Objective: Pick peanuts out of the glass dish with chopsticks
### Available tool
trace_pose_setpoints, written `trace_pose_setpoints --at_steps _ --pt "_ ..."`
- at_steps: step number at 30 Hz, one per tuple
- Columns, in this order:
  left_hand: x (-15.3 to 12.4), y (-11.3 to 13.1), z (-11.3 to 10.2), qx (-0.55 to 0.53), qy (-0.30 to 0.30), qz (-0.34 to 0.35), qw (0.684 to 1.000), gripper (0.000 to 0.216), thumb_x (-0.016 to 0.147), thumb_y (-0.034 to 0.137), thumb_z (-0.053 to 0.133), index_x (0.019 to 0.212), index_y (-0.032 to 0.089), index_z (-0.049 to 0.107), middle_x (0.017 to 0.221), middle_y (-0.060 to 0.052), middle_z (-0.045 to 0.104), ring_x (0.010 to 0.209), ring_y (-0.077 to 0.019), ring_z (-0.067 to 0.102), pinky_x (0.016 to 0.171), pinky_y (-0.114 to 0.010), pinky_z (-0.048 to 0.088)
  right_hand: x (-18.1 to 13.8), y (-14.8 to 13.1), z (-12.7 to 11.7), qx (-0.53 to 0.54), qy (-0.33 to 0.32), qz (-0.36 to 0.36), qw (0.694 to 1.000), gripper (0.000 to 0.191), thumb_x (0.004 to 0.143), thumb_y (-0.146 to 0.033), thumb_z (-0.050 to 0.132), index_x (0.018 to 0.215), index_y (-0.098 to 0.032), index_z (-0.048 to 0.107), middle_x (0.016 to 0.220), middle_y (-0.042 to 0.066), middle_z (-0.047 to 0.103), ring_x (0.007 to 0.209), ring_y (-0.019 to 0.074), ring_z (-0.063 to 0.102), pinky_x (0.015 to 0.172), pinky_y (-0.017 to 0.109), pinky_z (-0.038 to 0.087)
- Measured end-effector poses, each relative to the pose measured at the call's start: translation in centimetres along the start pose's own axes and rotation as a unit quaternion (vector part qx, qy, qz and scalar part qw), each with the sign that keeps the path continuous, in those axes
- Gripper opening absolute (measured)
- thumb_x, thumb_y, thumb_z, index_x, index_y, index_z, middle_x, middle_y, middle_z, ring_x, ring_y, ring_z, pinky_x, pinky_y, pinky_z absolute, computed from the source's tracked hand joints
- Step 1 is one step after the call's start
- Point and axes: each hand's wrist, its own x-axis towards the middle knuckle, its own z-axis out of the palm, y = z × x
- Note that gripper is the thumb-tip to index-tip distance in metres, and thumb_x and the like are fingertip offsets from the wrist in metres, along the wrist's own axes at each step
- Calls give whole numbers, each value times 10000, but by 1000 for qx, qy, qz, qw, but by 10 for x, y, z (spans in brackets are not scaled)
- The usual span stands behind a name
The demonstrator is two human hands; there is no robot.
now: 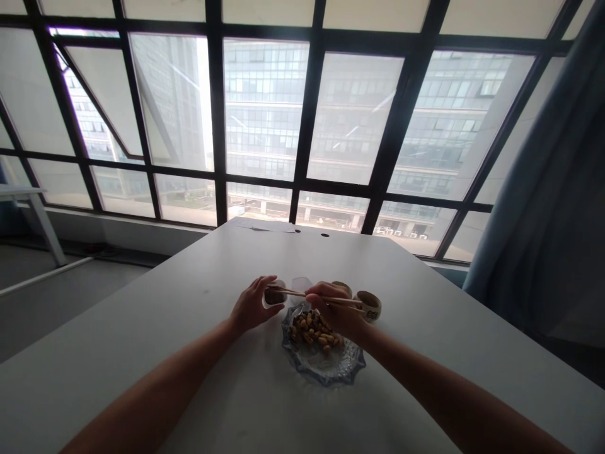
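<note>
My left hand [254, 305] curves its thumb and fingers around a small clear cup [275, 294] with dark contents that I cannot make out. In my right hand [334, 310] is a pair of wooden chopsticks [344, 301], their tips pointing left into or over that cup. Below the right hand lies a scalloped clear glass plate [326, 377], with a heap of nuts [316, 329] on its far part. The hand hides part of the plate's right side. A second clear container [301, 283] stands just beyond the chopsticks, partly covered.
Two patterned cups stand beyond my right hand, a nearer cup [369, 306] and a partly hidden one [342, 287]. Papers [259, 224] lie at the far end of the white table [189, 353], by the windows. A dark curtain [534, 208] hangs at right.
</note>
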Motion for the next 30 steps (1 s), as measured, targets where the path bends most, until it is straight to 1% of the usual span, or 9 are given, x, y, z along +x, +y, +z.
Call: trace_pose_setpoints --at_steps 3,7,9,11,14,17,22,27,30 --pt "0 -1 2 0 -2 0 1000 652 736 378 777 1294 231 474 1242 -113 645 1110 -283 655 946 -438 562 -1 9 1 74 26 97 992 426 938 -543 547 765 -177 681 587 29 673 516 148 625 526 255 514" --pt "1 -1 4 1 -1 -11 1000 644 729 373 776 1286 227 488 1228 -111 656 1099 -291 664 932 -441 569 -11 4 -27 153 109 193 963 511 867 -660 567 713 -183 665 538 30 667 423 135 587 415 233 479" --pt "1 -1 4 3 -9 -20 1000 638 738 373 766 1292 230 484 1229 -107 659 1100 -289 666 931 -438 568 -19 -3 -42 165 84 227 956 519 832 -674 603 666 -185 650 478 18 637 358 119 544 359 216 434" --pt "1 0 3 8 -17 -32 999 641 743 386 761 1298 231 479 1239 -107 658 1095 -291 670 924 -442 569 -28 -12 -50 171 29 253 952 529 819 -683 611 638 -186 638 448 15 620 326 119 527 332 215 412" --pt "1 0 2 17 -24 -46 999 642 750 413 750 1301 230 476 1252 -111 654 1090 -300 672 917 -452 568 -41 -22 -48 172 -46 262 949 519 831 -671 603 626 -194 619 473 19 631 350 127 553 345 221 418" --pt "1 0 1 23 -26 -52 998 629 757 422 739 1296 229 478 1247 -109 657 1080 -295 676 919 -444 564 -49 -24 -40 157 -88 251 951 475 838 -606 644 597 -203 572 506 20 644 391 126 571 372 217 414" --pt "1 -1 1 29 -26 -58 998 600 762 427 723 1277 220 493 1227 -112 669 1054 -289 685 904 -438 567 -51 -18 -41 115 -82 220 965 415 845 -537 679 609 -214 565 500 9 637 423 137 585 411 238 437" --pt "1 -1 1 35 -26 -57 997 591 763 444 715 1272 229 505 1221 -105 673 1044 -292 690 882 -435 574 -43 -20 -62 120 -61 228 964 471 869 -599 610 621 -202 555 534 23 651 424 135 600 402 233 455" --pt "1 -2 1 38 -31 -59 997 588 765 447 713 1271 231 505 1224 -105 671 1044 -292 690 882 -437 574 -39 -22 -77 120 -113 260 951 495 861 -623 597 638 -183 563 521 18 640 398 120 586 374 208 440"
